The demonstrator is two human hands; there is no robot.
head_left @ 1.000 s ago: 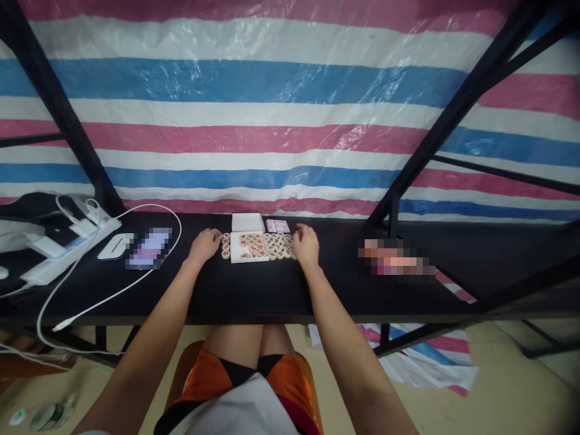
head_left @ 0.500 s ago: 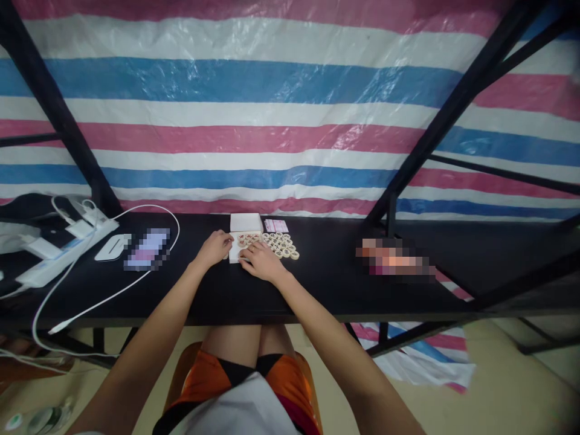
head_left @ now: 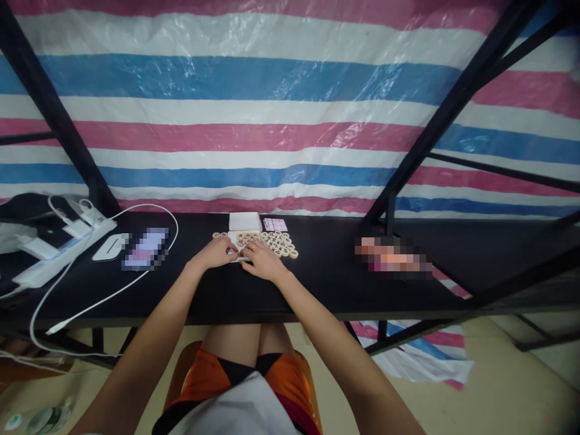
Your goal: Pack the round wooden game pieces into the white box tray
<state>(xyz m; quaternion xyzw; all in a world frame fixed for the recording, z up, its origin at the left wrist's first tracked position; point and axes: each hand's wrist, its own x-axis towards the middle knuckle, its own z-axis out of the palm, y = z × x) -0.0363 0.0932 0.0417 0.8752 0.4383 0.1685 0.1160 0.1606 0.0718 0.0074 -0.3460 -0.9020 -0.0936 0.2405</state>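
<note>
Striped plastic sheeting (head_left: 254, 133) hangs behind the black desk (head_left: 335, 281) that I am watching through the head camera. Both hands meet over the near part of a shallow white box (head_left: 232, 237): the left hand (head_left: 218, 251) reaches in from its left side, the right hand (head_left: 260, 260) from its right, fingers bent. I cannot tell whether either one pinches a piece, since the knuckles hide the fingertips. What matters most to me is the row of red-marked xiangqi pieces (head_left: 248, 237) inside the box, running side to side just beyond the fingers, with the right hand nearer. Black-marked xiangqi pieces (head_left: 281, 243) cluster on the desk beyond and to the right of that hand; two loose pieces (head_left: 220, 235) sit just past the left one. Behind the box stands a white lid (head_left: 244, 222).
</note>
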